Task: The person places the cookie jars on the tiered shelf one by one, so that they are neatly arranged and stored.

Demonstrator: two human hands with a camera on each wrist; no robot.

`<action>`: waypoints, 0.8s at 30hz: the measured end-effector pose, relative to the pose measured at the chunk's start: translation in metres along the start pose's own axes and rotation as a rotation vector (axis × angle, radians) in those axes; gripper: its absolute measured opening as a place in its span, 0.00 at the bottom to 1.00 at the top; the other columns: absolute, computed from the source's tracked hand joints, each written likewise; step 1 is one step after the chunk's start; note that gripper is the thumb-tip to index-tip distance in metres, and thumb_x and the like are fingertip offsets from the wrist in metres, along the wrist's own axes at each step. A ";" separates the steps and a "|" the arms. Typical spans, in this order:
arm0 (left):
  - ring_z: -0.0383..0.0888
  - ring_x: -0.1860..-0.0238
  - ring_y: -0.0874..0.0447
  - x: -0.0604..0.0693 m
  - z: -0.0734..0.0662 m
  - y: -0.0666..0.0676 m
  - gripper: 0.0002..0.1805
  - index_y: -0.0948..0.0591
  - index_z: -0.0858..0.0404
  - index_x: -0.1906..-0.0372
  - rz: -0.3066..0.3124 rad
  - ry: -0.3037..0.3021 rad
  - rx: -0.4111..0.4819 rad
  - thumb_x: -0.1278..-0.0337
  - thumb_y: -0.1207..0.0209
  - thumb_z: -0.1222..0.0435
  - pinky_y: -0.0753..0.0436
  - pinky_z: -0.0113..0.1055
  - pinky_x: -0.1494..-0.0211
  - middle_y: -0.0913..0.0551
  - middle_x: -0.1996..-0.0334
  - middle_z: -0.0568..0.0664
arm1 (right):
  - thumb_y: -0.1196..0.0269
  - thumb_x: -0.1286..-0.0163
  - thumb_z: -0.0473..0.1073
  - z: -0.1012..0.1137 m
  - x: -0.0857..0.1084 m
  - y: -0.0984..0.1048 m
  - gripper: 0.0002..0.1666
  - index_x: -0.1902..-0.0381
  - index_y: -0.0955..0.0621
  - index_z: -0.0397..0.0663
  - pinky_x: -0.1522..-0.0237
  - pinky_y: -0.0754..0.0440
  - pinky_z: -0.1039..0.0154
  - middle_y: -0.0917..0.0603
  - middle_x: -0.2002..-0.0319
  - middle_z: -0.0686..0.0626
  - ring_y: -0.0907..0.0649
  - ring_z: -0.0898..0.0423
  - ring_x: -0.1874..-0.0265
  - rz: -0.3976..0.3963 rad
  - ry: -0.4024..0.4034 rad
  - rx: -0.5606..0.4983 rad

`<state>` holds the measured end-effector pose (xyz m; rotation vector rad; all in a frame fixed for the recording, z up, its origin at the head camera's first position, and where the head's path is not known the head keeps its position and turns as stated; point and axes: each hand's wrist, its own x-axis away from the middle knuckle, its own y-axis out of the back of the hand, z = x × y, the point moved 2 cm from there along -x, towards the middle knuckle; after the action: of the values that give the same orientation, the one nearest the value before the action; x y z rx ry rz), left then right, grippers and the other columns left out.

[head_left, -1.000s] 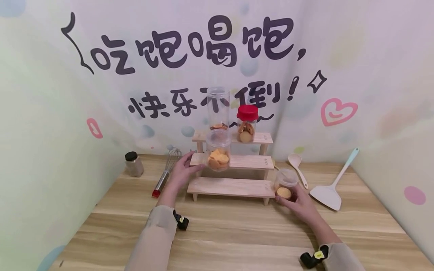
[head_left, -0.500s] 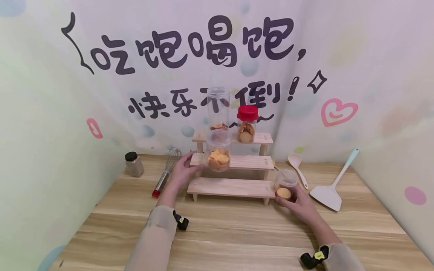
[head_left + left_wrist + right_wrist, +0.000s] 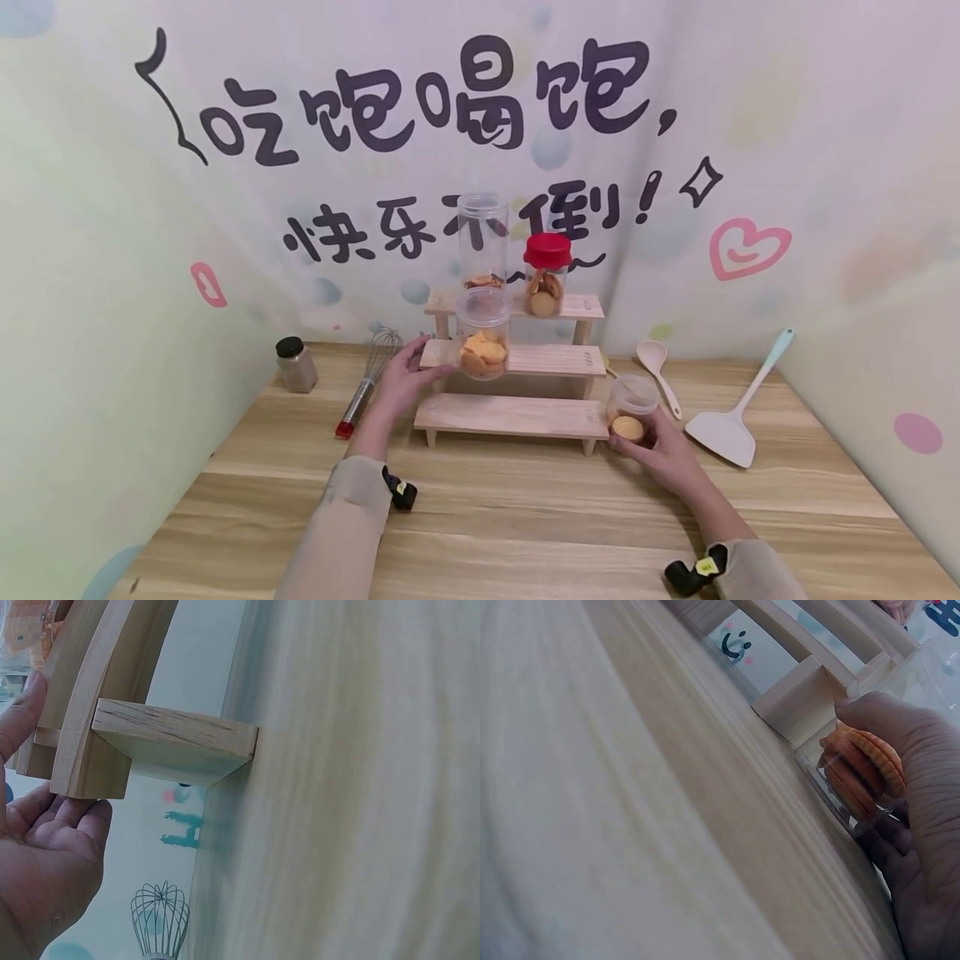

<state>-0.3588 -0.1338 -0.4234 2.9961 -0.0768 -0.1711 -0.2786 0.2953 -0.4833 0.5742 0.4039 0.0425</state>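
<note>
A three-step wooden display shelf [image 3: 517, 410] stands on the table. My left hand [image 3: 405, 385] grips the left end of its middle step; in the left wrist view, the thumb lies along the board and the fingers [image 3: 94, 821] bend against its end. At the right end of the bottom step, my right hand [image 3: 667, 454] holds a clear jar [image 3: 633, 396] low at the table. Ridged round cookies [image 3: 862, 769] show inside it. On the middle step sits another clear jar [image 3: 483, 346] of cookies. Behind it on the top step are a tall clear jar [image 3: 482, 233] and a red-lidded cookie jar [image 3: 547, 275].
A black-lidded jar [image 3: 297, 364] and a whisk [image 3: 363, 392] lie left of the shelf, the jar upright. To the right are a spoon [image 3: 656, 367] and a white spatula [image 3: 727, 433]. A printed curtain wall [image 3: 825, 167] closes off the back and sides.
</note>
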 end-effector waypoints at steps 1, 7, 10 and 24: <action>0.53 0.26 0.37 0.000 0.000 0.000 0.48 0.38 0.59 0.23 0.002 -0.002 0.001 0.46 0.26 0.57 0.29 0.45 0.29 0.39 0.24 0.56 | 0.26 0.37 0.43 0.000 0.000 0.000 0.34 0.37 0.29 0.50 0.56 0.20 0.70 0.16 0.51 0.46 0.18 0.58 0.55 0.000 -0.002 0.003; 0.54 0.26 0.38 0.001 -0.004 -0.001 0.48 0.40 0.59 0.22 0.014 0.009 -0.007 0.44 0.27 0.58 0.30 0.45 0.28 0.40 0.23 0.57 | 0.27 0.36 0.42 0.017 0.002 0.003 0.32 0.38 0.28 0.46 0.56 0.20 0.69 0.15 0.52 0.43 0.18 0.56 0.56 -0.006 -0.005 0.045; 0.54 0.26 0.37 0.001 -0.004 -0.001 0.48 0.39 0.59 0.22 0.005 0.007 -0.014 0.45 0.27 0.58 0.28 0.46 0.29 0.39 0.24 0.57 | 0.26 0.37 0.46 0.005 0.001 0.002 0.33 0.39 0.28 0.51 0.57 0.20 0.69 0.15 0.53 0.47 0.18 0.58 0.57 -0.022 -0.019 0.046; 0.53 0.26 0.37 0.000 -0.001 0.000 0.48 0.38 0.57 0.23 -0.008 0.015 -0.043 0.47 0.26 0.55 0.29 0.45 0.28 0.39 0.24 0.56 | 0.25 0.39 0.48 0.003 0.003 0.003 0.30 0.40 0.22 0.52 0.55 0.20 0.75 0.14 0.53 0.48 0.17 0.62 0.55 -0.094 -0.037 0.038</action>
<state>-0.3588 -0.1337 -0.4225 2.9551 -0.0592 -0.1486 -0.2741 0.2969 -0.4802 0.5923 0.3958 -0.0665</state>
